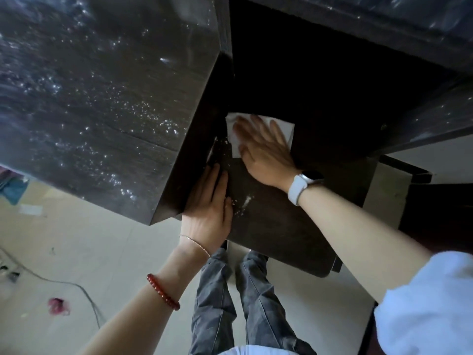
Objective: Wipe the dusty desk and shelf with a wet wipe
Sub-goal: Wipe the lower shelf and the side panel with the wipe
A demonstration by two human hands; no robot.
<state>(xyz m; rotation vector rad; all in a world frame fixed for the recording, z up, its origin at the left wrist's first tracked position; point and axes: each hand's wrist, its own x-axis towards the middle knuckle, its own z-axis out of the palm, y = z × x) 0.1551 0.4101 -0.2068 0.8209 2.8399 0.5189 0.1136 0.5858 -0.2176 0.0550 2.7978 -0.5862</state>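
White wet wipe (258, 134) pressed flat under the right hand (263, 152) on the dark lower shelf (276, 226).
The right hand's grip is open, fingers spread straight over the wipe, which lies toward the shelf's far left corner, in shadow below the bench (97, 103). The left hand (208, 208), grip also open with straight fingers, rests on the shelf's left edge against the upright side panel. Pale dust specks lie on the shelf between the hands. The bench top glints with dust.
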